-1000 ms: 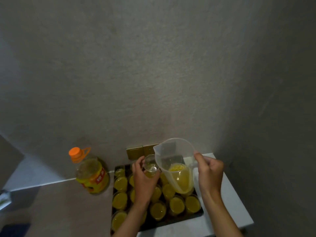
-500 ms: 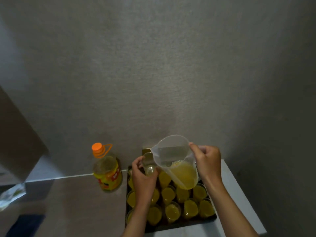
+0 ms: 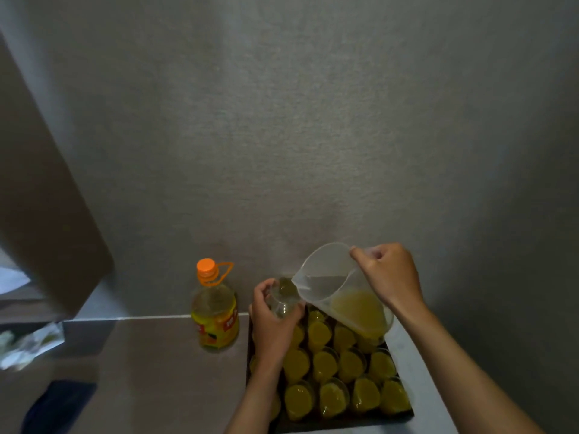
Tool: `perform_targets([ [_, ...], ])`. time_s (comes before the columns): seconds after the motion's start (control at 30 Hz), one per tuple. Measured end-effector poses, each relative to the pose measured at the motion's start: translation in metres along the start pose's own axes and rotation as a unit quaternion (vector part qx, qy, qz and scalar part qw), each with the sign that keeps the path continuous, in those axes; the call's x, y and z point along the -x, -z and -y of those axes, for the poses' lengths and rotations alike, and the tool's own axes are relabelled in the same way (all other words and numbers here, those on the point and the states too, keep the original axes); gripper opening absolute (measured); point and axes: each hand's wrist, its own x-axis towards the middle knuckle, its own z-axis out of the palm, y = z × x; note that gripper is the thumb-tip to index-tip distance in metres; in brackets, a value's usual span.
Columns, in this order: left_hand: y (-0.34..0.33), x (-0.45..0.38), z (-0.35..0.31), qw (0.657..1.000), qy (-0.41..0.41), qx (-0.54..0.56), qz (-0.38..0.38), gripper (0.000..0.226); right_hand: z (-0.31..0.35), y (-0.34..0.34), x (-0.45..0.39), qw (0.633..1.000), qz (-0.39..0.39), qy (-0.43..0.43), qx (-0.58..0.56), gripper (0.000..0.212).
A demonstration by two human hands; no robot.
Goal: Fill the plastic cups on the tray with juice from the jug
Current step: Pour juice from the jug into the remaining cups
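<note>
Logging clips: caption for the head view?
Right hand tilts juice jug toward clear cup held by left hand above tray.

Tray packed with filled cups standing close together, leaving no gap for fingers between them. Over its far end, the left hand with an empty cup and the right hand with the tilted jug block access from above. A bottle stands just left of the tray, against the wall. Bare surface lies open left of the bottle and nearer the viewer.
</note>
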Motion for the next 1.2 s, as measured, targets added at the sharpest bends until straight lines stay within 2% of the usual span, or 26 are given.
perform_targets([
  [0.6,0.015,0.005,-0.002,0.998,0.022,0.02,0.054,0.065,0.044,-0.001,-0.02,0.98,0.061,0.058,0.181,0.048],
  [0.87,0.019,0.01,0.001,0.996,0.029,0.043,0.075,0.062,0.047,-0.002,-0.019,0.976,0.077,0.069,0.191,0.044],
  [1.2,0.02,0.016,0.005,0.996,0.026,0.027,0.076,0.068,0.052,-0.008,-0.016,0.969,0.085,0.068,0.22,0.043],
])
